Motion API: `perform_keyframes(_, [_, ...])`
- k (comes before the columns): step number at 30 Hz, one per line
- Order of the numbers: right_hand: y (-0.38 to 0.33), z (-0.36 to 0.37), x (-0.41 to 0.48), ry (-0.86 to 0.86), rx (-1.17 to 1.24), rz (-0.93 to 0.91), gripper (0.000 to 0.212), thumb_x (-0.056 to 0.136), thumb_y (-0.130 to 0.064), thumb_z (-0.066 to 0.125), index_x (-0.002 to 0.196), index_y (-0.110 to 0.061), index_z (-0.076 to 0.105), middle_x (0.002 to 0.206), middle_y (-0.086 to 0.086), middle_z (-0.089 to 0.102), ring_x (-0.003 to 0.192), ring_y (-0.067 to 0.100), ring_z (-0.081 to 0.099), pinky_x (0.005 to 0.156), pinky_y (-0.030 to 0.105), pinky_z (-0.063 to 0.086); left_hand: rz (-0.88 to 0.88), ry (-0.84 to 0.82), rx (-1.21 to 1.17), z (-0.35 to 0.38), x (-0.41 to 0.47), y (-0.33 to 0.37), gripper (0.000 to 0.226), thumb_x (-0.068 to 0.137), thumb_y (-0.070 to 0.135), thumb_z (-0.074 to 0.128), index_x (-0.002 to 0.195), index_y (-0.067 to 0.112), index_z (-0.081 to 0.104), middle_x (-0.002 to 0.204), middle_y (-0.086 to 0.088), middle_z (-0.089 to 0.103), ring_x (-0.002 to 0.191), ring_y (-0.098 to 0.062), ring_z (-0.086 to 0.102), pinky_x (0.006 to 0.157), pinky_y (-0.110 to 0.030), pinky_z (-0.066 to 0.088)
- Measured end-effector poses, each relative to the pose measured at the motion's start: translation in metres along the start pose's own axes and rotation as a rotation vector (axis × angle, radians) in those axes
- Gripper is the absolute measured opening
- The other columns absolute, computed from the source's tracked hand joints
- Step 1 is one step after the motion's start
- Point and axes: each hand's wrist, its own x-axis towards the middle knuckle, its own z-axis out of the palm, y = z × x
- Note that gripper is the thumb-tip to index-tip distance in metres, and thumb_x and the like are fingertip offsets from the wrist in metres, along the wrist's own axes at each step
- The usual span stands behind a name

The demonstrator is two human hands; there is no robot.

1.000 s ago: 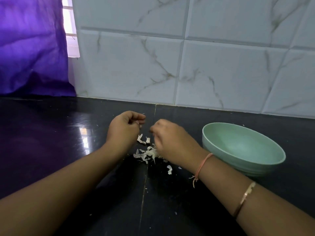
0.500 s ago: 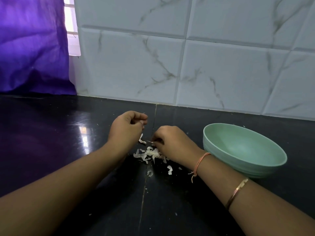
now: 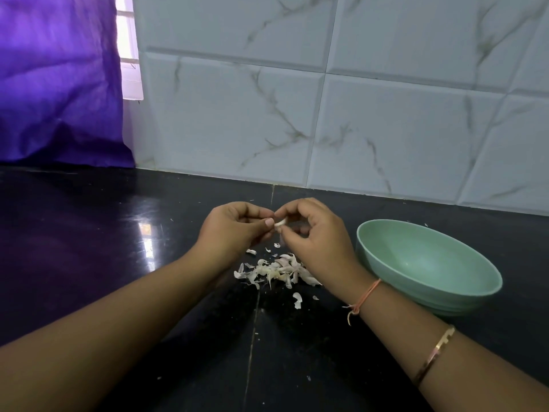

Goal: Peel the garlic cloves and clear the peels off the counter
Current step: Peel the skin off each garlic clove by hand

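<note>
A small pale garlic clove point(image 3: 280, 222) is held up over the black counter point(image 3: 89, 263), between both hands. My left hand point(image 3: 234, 226) pinches it from the left with thumb and fingertips. My right hand point(image 3: 315, 233) pinches it from the right, fingers curled around it. Below the hands lies a heap of papery white-pink garlic peels point(image 3: 274, 270), with a few loose flakes point(image 3: 297, 299) scattered nearby. A pale green bowl point(image 3: 463, 295) stands to the right of my right wrist; the part of its inside that shows holds nothing.
A white marble-patterned tile wall point(image 3: 326, 114) runs along the back of the counter. A purple curtain point(image 3: 56, 78) hangs at the back left beside a bright window strip. A seam in the counter runs between my forearms.
My right hand rose from the peel heap and met my left hand. Both now pinch a clove above the heap; earlier the hands were apart.
</note>
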Motion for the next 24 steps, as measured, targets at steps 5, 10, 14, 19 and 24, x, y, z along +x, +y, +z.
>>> perform_keyframes(5, [-0.003,0.0,0.0,0.014,0.212,0.186,0.036,0.08,0.007,0.062,0.09,-0.027,0.057,0.103,0.004,0.062,0.088,0.012,0.065,0.075,0.019,0.053,0.036,0.032,-0.036,0.0,0.002,0.001,0.014,0.082,-0.008,0.061,0.079,0.006,0.062,0.069,-0.009,0.064,0.054,-0.006,0.061,0.058,-0.012,0.053])
perform_keyframes(10, [-0.008,-0.003,-0.001,0.065,0.31,0.326,0.011,0.084,-0.005,0.064,0.088,-0.015,0.064,0.086,0.01,0.069,0.08,0.024,0.067,0.078,0.039,0.057,0.128,0.033,0.081,0.0,0.0,0.001,0.013,0.08,-0.006,0.064,0.08,0.007,0.063,0.07,-0.008,0.064,0.054,-0.002,0.061,0.059,-0.011,0.052])
perform_keyframes(14, [-0.01,-0.004,-0.002,0.048,0.288,0.301,0.013,0.083,-0.001,0.064,0.083,-0.013,0.066,0.077,0.008,0.068,0.071,0.015,0.064,0.075,0.037,0.057,0.122,-0.005,0.149,0.0,-0.002,0.0,0.014,0.079,-0.005,0.066,0.082,0.009,0.064,0.074,-0.008,0.066,0.063,-0.009,0.063,0.061,-0.014,0.053])
perform_keyframes(19, [-0.013,-0.005,-0.004,0.008,0.267,0.257,0.016,0.083,0.002,0.062,0.084,-0.013,0.065,0.072,0.003,0.068,0.066,0.007,0.066,0.071,0.025,0.056,0.097,-0.027,0.272,0.003,-0.005,-0.003,0.013,0.075,0.006,0.073,0.081,0.015,0.068,0.066,-0.001,0.07,0.061,-0.011,0.064,0.059,-0.024,0.055])
perform_keyframes(24, [-0.017,-0.009,-0.002,-0.004,0.316,0.236,0.018,0.082,0.003,0.063,0.092,-0.012,0.063,0.084,0.008,0.067,0.072,0.011,0.064,0.072,0.022,0.054,0.169,0.039,0.35,-0.001,-0.004,0.0,0.011,0.074,0.008,0.075,0.072,0.019,0.07,0.058,0.001,0.067,0.056,-0.009,0.061,0.057,-0.024,0.053])
